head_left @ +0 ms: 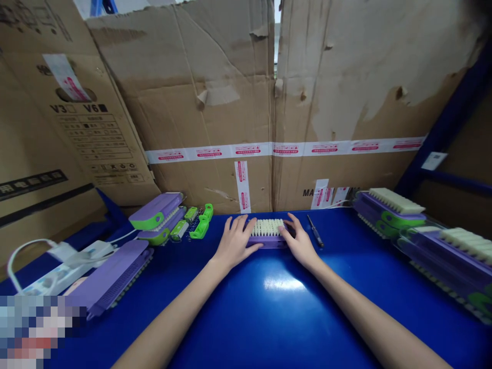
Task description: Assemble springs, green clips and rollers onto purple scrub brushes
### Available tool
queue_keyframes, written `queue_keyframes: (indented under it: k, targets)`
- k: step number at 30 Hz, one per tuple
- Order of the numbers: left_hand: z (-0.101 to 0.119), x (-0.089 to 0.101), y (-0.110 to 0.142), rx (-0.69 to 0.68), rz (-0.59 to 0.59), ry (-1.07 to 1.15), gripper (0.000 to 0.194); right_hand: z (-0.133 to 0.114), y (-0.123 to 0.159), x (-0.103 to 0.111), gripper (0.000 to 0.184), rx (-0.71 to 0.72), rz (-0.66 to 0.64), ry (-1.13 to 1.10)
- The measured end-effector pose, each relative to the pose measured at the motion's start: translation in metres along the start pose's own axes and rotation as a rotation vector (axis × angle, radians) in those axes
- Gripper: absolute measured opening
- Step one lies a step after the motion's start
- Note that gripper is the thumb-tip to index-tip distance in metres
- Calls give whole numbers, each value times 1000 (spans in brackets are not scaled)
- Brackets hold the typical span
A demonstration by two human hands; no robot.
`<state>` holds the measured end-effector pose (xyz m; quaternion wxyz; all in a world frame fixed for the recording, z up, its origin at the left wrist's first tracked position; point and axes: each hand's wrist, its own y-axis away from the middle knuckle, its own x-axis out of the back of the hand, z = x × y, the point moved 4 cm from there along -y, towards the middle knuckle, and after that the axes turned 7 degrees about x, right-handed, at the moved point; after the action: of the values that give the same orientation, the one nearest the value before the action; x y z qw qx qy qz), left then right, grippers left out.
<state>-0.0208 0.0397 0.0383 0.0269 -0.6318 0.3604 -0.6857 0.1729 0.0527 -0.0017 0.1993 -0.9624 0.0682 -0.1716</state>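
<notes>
A purple brush-like block (269, 242) with rows of cream teeth on top lies on the blue table in front of me. My left hand (235, 241) grips its left end, fingers over the far corner and thumb along the front side. At the right end, my right hand (300, 240) holds it with the thumb by the teeth; its index finger points away. The hands partly cover both ends. Just right of my right hand lies a slim screwdriver (315, 231).
Bright green plastic pieces (202, 225) and green-and-silver blocks (179, 230) lie at left, near stacked purple-and-green units (157, 212). A purple unit (111, 274) sits by a white power strip (65, 274). More units (388, 212) stand at right. Cardboard (215, 118) walls the back.
</notes>
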Motion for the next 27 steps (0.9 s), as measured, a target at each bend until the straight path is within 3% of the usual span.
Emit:
queue_keyframes:
  k: [7,17,27]
  targets:
    - [-1,-16,10,41,43,97,59,2,-1,1,63,55,30,12]
    - [-3,-14,9,70,99,130,56,-6,3,2,60,76,24,63]
    - [-8,-12,14,120,60,165,53,-18,11,-2,61,135,45,129]
